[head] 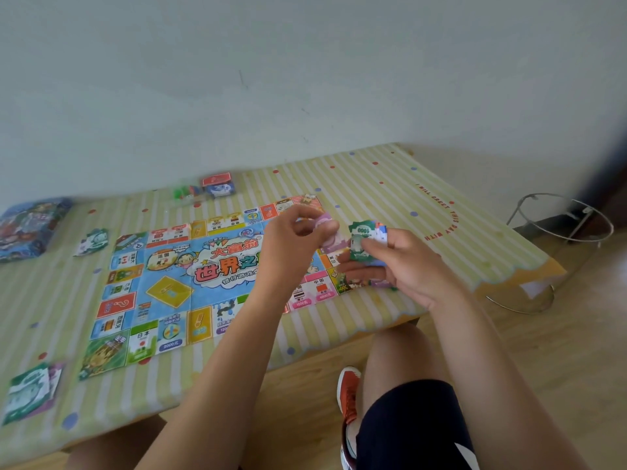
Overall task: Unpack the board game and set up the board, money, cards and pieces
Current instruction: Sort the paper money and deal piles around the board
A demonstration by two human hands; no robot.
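The colourful game board (176, 283) lies unfolded on the striped tablecloth (390, 184). Over the board's right edge my right hand (403, 262) grips a fanned stack of paper money (364, 242), a green 1000 note on top. My left hand (298, 232) pinches a pink note (324, 222) just left of that stack. Two small piles of money lie on the cloth: one at the near left corner (30, 391), one at the far left (91, 242). Card packs (219, 186) and green pieces (181, 191) sit at the back by the wall.
The game box (27, 228) rests at the far left edge of the table. A wire stand (559, 225) is on the wooden floor to the right. My bare knee and a red shoe (349, 395) are below the table's front edge.
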